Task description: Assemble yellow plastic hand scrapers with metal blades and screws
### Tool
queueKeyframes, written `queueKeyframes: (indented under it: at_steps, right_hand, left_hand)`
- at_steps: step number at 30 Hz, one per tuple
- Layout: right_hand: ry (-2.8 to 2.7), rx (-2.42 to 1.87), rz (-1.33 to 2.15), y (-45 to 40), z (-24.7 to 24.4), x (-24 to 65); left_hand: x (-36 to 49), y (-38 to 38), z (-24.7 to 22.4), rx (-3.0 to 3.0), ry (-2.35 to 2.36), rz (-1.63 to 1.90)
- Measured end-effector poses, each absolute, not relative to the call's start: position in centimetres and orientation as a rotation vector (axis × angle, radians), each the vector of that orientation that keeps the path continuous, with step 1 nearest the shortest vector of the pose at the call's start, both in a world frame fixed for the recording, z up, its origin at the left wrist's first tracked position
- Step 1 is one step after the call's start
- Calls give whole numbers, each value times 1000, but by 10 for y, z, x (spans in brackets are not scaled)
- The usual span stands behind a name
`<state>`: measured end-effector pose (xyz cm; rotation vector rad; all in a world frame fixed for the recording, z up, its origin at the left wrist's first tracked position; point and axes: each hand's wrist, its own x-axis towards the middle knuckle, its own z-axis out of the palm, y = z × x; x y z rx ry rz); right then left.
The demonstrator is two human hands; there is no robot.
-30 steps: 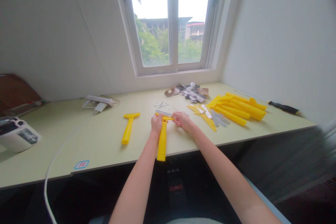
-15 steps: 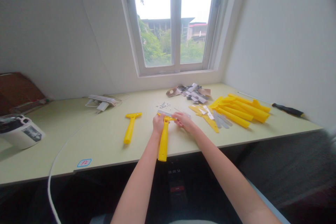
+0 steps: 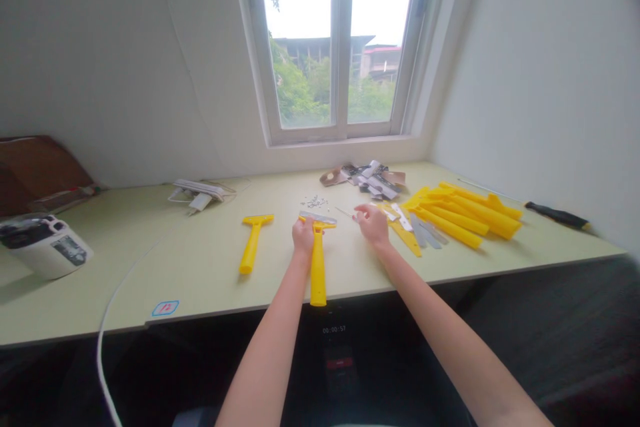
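1. Gripping a yellow plastic T-handled scraper (image 3: 318,273) at its head, your left hand (image 3: 303,238) is clenched; the handle points toward you.
2. Your right hand (image 3: 373,225) sits apart, fingers curled; you cannot tell whether they pinch anything.
3. A thin steel blade (image 3: 317,217) lines the scraper's head.
4. Small silver screws (image 3: 314,201) lie beyond, on the pale green desk (image 3: 175,267).

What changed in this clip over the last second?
The right hand moved rightward, letting go of the yellow plastic scraper, and is now apart from it. The left hand holds the scraper's head as before. The second scraper and the pile of yellow handles stayed put.
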<state>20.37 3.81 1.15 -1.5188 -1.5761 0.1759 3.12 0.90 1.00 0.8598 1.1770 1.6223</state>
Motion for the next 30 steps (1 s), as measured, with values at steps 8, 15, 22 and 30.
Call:
queueKeyframes:
  at_steps: [8,15,22,30]
  right_hand:
    - [-1928,-2028,-302,52,23,246]
    - [-1873,-2046,-284,59,27,241]
    - [-1538,-1570,395,59,45,229]
    - [-1102,-946,1179,53,66,211]
  left_hand:
    - [31,7,11,890,1178,1590]
    - [31,6,12,902,1173,1572]
    - [32,8,10,890,1154,1572]
    - [33,10,9,914,1109,1549]
